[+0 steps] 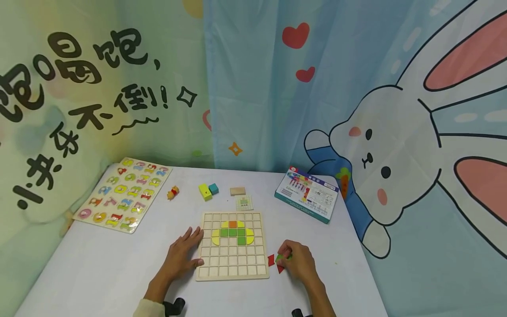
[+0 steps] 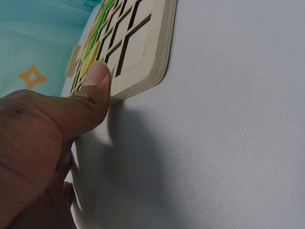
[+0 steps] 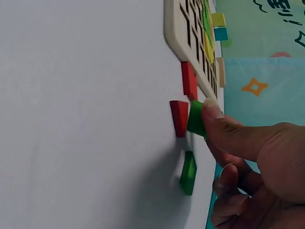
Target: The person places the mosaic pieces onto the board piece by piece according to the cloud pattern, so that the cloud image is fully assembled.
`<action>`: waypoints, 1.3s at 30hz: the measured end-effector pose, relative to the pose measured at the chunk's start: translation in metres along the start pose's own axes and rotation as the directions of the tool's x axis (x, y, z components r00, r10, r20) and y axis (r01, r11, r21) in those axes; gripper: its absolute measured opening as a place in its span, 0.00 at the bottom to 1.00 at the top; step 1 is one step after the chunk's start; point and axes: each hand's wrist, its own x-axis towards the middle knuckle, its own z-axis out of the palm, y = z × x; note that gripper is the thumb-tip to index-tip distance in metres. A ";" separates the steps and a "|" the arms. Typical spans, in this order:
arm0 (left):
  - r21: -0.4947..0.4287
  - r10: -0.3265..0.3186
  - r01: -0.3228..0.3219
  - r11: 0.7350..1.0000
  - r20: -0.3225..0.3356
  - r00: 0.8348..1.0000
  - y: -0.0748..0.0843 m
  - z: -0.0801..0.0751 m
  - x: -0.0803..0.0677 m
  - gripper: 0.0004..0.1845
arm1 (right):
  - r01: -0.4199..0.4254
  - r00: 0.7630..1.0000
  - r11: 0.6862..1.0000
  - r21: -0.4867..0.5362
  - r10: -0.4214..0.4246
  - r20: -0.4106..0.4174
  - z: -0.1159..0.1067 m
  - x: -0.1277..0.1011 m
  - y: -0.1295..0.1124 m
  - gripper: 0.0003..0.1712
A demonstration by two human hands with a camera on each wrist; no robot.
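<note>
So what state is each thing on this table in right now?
Grid board: flat, partly filled with yellow, green and orange tiles.
Left hand: open, resting on the board's left edge.
Right hand: pinching a green piece.
Red pieces: loose on the table.
Number puzzle: flat, pieces in place.
Box: closed, lying flat.

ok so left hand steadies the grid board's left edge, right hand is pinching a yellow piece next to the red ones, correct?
Not quite: the piece that the right hand pinches is green, not yellow, as the right wrist view shows. The rest holds: the left hand rests against the left edge of the grid board, and the red pieces lie beside the green one.
</note>
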 end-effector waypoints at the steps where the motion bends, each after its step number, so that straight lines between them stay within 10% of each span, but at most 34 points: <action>1: 0.001 0.000 0.000 1.000 0.000 1.000 0.000 0.000 0.000 0.52 | 0.003 1.000 1.000 0.011 -0.003 -0.006 -0.001 -0.001 -0.002 0.14; 20: -0.003 0.012 -0.013 1.000 -0.046 0.999 0.004 0.001 -0.003 0.52 | 0.131 0.985 0.980 0.152 -0.111 -0.135 0.059 0.019 -0.090 0.07; 39: 0.012 -0.005 0.005 1.000 -0.004 1.000 0.001 0.000 -0.001 0.51 | 0.158 0.980 0.984 0.080 -0.146 -0.139 0.094 0.036 -0.102 0.10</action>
